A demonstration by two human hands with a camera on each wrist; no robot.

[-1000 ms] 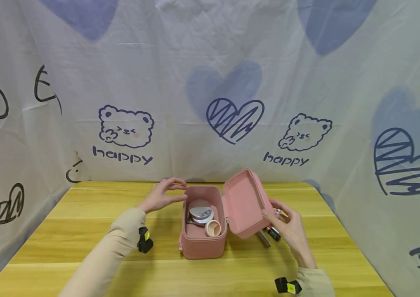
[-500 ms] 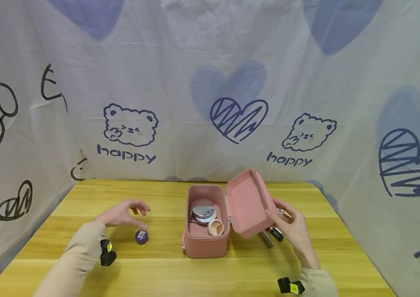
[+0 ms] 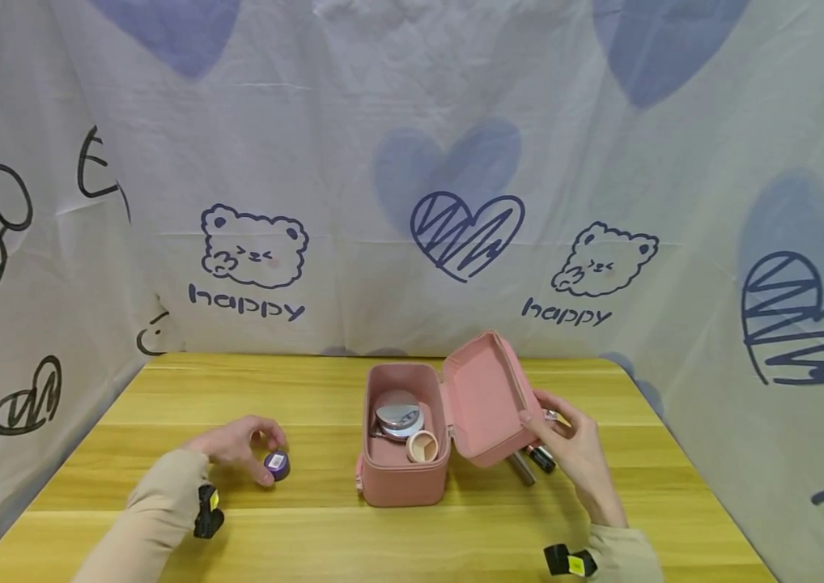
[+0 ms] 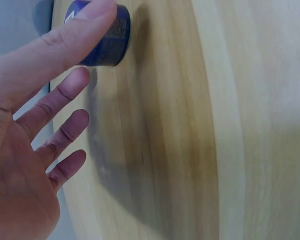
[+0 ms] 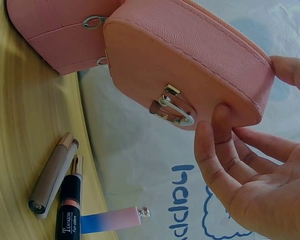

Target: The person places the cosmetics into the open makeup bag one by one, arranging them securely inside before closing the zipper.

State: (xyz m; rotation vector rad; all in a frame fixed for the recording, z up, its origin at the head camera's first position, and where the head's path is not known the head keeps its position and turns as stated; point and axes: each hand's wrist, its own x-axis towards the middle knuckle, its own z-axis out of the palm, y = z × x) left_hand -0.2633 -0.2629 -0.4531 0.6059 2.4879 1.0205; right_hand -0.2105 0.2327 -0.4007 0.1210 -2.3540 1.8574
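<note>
On the left of the table stands a small purple jar [image 3: 277, 465] with a white label on its top. My left hand [image 3: 240, 449] is right at it, thumb on the near side and bent fingers on the far side. In the left wrist view the thumb overlaps the jar [image 4: 114, 40] and the other fingers are spread. My right hand [image 3: 575, 445] holds the hinged lid [image 3: 488, 401] of a pink cosmetic case [image 3: 405, 486] by its outer edge, thumb at the zipper rim and fingers against the top. Inside the case lie a silver compact [image 3: 397, 414] and a round concealer pot [image 3: 422, 447].
Beneath the raised lid, on the table, lie a brownish tube [image 5: 52, 175], a black lip gloss tube [image 5: 70, 205] and a pink-and-blue tube [image 5: 112, 220]. A white printed cloth [image 3: 354, 283] hangs behind the wooden table [image 3: 324, 534].
My left hand has moved left from beside the case and come down to the purple jar, its thumb and fingers drawing in around it. The right hand keeps holding the lid in place.
</note>
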